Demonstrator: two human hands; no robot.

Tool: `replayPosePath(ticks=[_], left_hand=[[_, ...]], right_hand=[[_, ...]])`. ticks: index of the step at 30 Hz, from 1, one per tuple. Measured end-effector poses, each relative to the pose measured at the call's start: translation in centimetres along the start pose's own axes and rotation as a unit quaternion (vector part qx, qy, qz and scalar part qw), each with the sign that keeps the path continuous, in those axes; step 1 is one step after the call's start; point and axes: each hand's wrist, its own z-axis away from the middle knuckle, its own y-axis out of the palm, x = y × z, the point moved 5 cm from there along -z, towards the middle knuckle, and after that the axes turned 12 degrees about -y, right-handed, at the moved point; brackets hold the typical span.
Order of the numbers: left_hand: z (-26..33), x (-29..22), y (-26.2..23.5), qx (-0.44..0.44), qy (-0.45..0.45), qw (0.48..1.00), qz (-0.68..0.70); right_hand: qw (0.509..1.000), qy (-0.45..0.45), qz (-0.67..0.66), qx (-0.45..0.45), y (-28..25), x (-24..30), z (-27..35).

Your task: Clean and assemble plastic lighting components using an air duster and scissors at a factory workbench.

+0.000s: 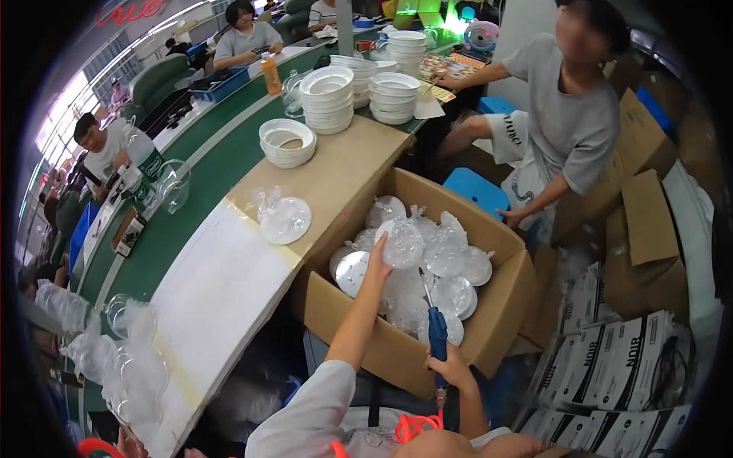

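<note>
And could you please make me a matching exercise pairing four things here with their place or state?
1. air gun
2. orange bottle
3. open cardboard box
4. blue stool

A. stands near stacked white rings
B. beside the co-worker in white shorts
C. in the right hand
D. holds bagged round pieces

Pairs: 1-C, 2-A, 3-D, 4-B
</note>
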Motion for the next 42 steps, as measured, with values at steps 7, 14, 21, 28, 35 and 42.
replayPosePath(ticks=[7,14,21,28,35,42], left_hand=[[1.1,-0.6,0.3,-0.001,0.024,1.0,0.0],[0.7,-0.5,0.7,-0.02,0.03,0.999,0.008],[1.4,-1.6,2.2,0.019,0.058,0.998,-0.022],[1.8,-1.6,1.8,-0.034,0.066,0.997,-0.035],[1.8,-1.0,3.6,0.009,0.038,0.999,0.002],[3.2,-2.6,3.9,0.028,0.036,0.999,-0.028]], right_hand=[[1.0,0.015,0.008,0.0,0.9,0.1,0.3],[0.998,0.021,0.067,0.0,1.2,0.8,-0.8],[0.997,-0.011,0.075,0.008,0.9,3.1,-2.4],[0.997,-0.045,0.052,0.02,1.8,4.0,-3.8],[0.996,-0.021,0.082,0.011,-1.8,3.1,-2.1],[0.988,0.001,-0.153,-0.007,-0.1,2.7,0.7]])
